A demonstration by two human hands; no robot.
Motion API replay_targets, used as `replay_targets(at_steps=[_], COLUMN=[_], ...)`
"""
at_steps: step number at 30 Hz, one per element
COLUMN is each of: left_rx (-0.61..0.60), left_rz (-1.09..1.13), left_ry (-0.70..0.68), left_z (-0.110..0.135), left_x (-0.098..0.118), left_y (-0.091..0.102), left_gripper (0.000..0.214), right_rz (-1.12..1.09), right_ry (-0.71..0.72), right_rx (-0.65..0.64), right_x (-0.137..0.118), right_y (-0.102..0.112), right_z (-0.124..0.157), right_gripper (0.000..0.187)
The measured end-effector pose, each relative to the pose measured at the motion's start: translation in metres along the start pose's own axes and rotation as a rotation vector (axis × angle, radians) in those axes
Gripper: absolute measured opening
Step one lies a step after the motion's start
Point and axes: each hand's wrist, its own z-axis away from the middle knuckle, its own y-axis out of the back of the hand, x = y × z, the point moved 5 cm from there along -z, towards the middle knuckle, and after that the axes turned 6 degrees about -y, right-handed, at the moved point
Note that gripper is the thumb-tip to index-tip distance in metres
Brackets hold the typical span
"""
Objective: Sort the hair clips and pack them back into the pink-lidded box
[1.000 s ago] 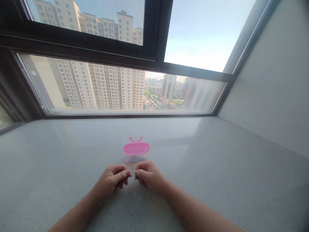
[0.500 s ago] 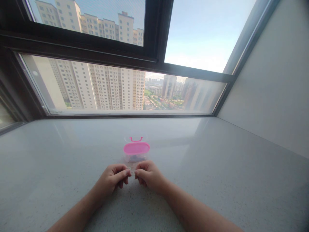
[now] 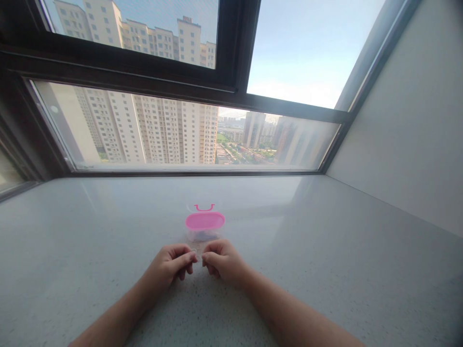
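My left hand (image 3: 170, 266) and my right hand (image 3: 223, 262) rest side by side on the pale stone sill (image 3: 325, 250), fingers curled, thumb and forefinger of each pinched toward the other. Between the fingertips is something tiny and clear that I cannot make out. Just beyond the hands stands a small clear box with a pink lid (image 3: 204, 222) and a pink handle; dark contents show through its wall. Neither hand touches the box.
A wide dark-framed window (image 3: 231, 91) runs along the back of the sill, with tall buildings outside. A plain grey wall (image 3: 408, 125) closes the right side. The sill stretches to the left and right of the hands.
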Motion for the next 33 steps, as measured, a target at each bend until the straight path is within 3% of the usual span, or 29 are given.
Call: replay_targets(at_steps=[33], left_rx=[0.001], left_rz=[0.003], left_ry=[0.010], left_z=[0.0011], left_x=[0.0033], left_y=[-0.0015], left_gripper=[0.027], right_rz=[0.012], right_ry=[0.002], right_rx=[0.003], right_x=[0.0002], right_y=[0.0002], right_z=[0.0001], right_gripper=[0.014])
